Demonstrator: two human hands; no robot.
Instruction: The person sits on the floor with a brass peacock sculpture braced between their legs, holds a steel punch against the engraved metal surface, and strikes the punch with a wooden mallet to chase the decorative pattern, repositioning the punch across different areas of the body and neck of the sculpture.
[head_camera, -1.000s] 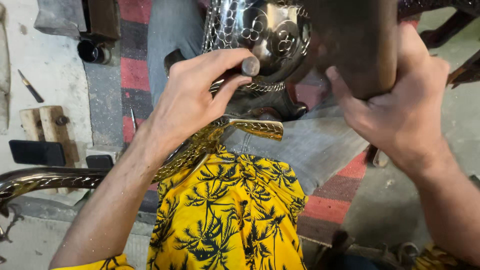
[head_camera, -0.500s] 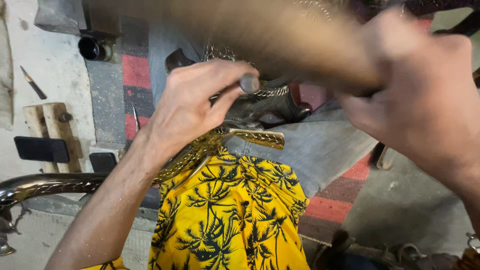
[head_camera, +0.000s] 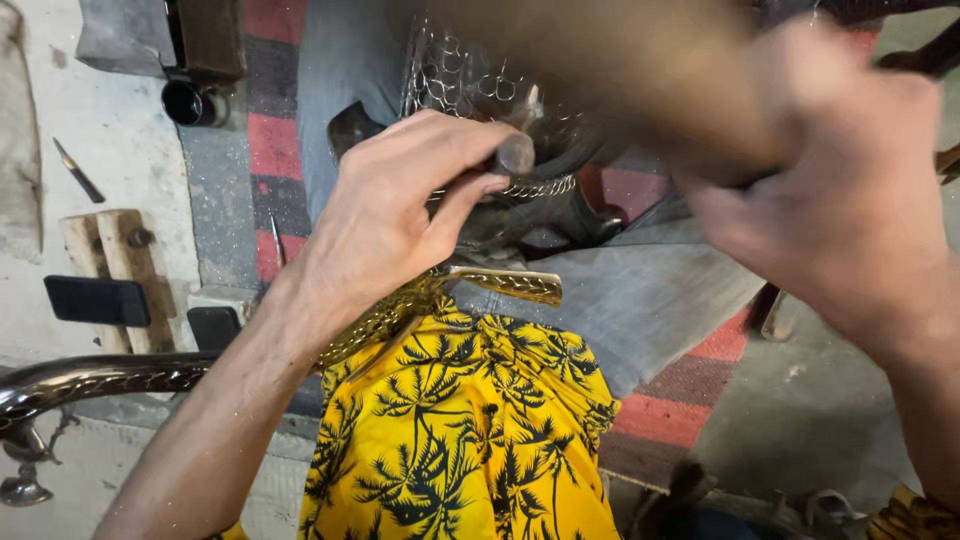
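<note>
Two hands work over an embossed silver vessel that sits at the top of the view, above the person's lap. The left hand is clenched around a short steel punch, whose flat round end shows between thumb and forefinger, the tool pressed against the patterned metal. The right hand is blurred, closed around the handle of a wooden mallet, whose brown head smears across the vessel's upper part. A gilded patterned strip pokes out just below the left wrist, lying over a grey cloth. A yellow shirt with dark palm prints fills the lower middle. Wooden blocks and a thin chisel lie well apart on the pale floor at the left
</note>
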